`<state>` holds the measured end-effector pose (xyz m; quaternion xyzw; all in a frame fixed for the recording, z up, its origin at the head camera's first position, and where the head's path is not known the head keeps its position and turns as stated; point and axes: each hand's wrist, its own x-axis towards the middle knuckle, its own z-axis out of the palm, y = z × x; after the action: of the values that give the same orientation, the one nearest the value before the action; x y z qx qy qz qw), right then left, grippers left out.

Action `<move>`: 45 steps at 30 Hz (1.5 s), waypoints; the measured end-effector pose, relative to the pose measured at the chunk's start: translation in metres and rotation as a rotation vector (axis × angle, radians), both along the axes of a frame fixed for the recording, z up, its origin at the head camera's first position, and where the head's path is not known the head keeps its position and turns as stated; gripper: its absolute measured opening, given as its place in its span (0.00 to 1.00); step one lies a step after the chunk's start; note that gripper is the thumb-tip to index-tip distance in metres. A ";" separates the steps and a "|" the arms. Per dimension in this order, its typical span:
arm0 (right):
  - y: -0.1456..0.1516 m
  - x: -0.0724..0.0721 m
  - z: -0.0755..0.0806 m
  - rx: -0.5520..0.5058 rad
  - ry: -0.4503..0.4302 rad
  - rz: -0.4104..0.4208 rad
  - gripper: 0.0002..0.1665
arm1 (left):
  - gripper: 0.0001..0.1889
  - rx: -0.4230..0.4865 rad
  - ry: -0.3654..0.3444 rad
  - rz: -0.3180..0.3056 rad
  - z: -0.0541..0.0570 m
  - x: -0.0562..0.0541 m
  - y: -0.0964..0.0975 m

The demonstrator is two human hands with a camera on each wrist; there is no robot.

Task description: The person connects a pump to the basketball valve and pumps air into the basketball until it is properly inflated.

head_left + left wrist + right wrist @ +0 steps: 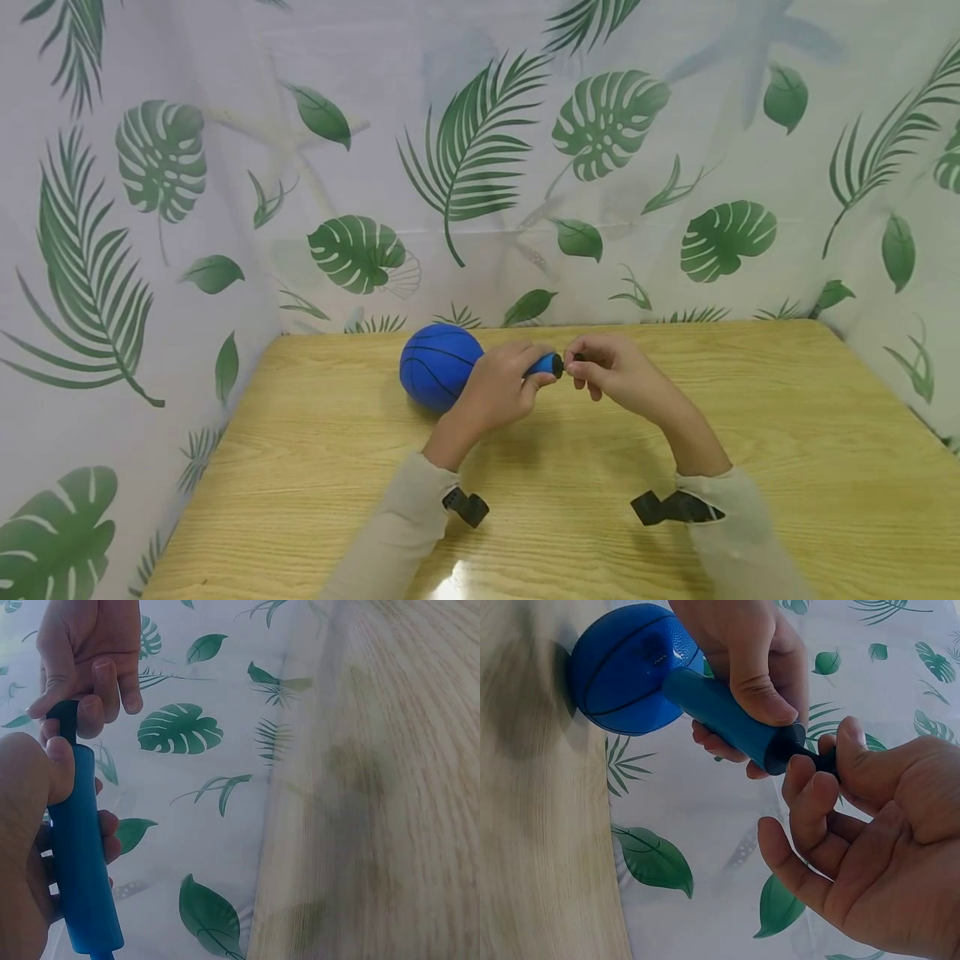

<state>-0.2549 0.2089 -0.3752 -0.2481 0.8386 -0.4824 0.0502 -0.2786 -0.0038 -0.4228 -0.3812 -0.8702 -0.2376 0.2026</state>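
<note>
A blue hand pump (543, 364) lies across the space between the hands, above the table. My left hand (498, 385) grips its barrel, thumb along one side and fingers round the other. My right hand (621, 372) pinches the black handle (826, 763) at the pump's end between thumb and fingers. A short stretch of black rod shows between handle and barrel in the right wrist view. Just left of the left hand, a blue basketball (433, 367) with black lines rests on the table. Whether the pump's far end touches the ball, I cannot tell.
The wooden table (570, 525) reaches back to a white cloth backdrop (480, 292) printed with green leaves, which also hangs along both sides. A black wrist camera (467, 507) is strapped at the left sleeve, another black camera (660, 507) at the right.
</note>
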 end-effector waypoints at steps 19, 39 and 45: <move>0.006 0.005 0.002 0.001 -0.007 0.050 0.06 | 0.17 0.034 -0.109 -0.034 0.002 0.002 -0.003; 0.005 0.002 0.002 -0.025 -0.031 0.054 0.07 | 0.34 -0.034 -0.056 0.178 0.020 -0.027 -0.069; 0.006 -0.001 0.002 -0.028 -0.040 0.083 0.07 | 0.42 -0.187 -0.077 0.254 0.001 -0.035 -0.082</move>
<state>-0.2561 0.2145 -0.3732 -0.2734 0.8196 -0.4965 0.0835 -0.3140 -0.0857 -0.4213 -0.2759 -0.9368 -0.1425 0.1610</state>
